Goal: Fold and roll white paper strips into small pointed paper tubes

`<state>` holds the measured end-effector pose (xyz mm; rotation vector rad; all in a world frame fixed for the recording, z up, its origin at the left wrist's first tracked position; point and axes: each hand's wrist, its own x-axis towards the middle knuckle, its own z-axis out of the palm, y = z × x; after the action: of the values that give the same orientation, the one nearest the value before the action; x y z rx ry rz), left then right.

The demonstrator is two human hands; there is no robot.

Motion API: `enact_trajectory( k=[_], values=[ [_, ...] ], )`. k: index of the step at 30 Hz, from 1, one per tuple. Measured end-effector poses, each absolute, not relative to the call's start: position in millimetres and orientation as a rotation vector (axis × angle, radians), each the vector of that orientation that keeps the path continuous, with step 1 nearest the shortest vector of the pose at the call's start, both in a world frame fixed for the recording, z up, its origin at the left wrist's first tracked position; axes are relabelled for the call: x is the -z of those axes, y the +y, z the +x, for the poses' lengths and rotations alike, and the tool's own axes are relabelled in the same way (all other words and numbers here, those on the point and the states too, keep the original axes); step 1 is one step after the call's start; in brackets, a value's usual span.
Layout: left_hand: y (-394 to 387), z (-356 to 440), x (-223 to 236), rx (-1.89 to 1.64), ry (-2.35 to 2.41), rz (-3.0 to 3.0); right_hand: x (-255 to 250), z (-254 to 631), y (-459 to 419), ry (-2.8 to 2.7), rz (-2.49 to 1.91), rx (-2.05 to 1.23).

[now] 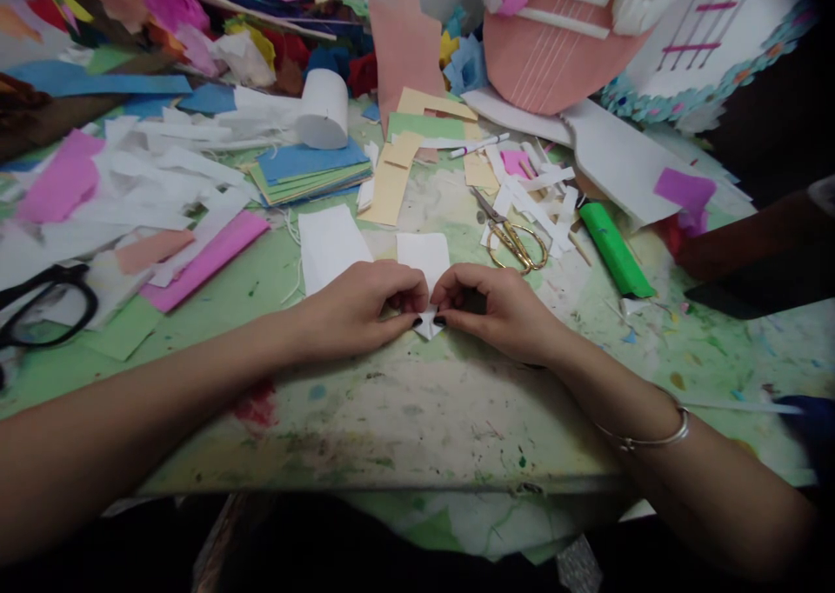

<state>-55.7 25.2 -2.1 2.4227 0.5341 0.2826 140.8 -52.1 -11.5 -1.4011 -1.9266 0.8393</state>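
Between my two hands is a small white piece of paper (pixel 427 254), its near end narrowed to a point. My left hand (pixel 365 306) pinches the left side near that tip. On the other side my right hand (pixel 492 306) pinches it too, thumb and fingers pressed together. The fingertips of both hands almost meet and cover part of the paper. Another white sheet (pixel 332 245) lies flat just beyond my left hand. Gold-handled scissors (pixel 515 245) rest on the table beyond my right hand.
A green roll (pixel 617 249) lies to the right, near white paper scraps (pixel 538 202). Black-handled scissors (pixel 49 306) are at the far left beside a pile of white strips (pixel 150 176). Stacked coloured paper (pixel 313 173) and a white roll (pixel 324 110) stand farther back. Guitar-shaped cut-outs (pixel 561 54) lean behind.
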Motion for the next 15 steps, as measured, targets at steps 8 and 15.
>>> enact_trajectory(
  k=[8,15],
  values=[
    [25.0,-55.2,3.2,-0.3,0.539,2.417,14.0,143.4,-50.6,-2.058,-1.318,-0.727],
    [21.7,-55.9,3.3,-0.345,0.483,2.538,11.8,143.1,-50.4,-2.154,-1.264,-0.678]
  ],
)
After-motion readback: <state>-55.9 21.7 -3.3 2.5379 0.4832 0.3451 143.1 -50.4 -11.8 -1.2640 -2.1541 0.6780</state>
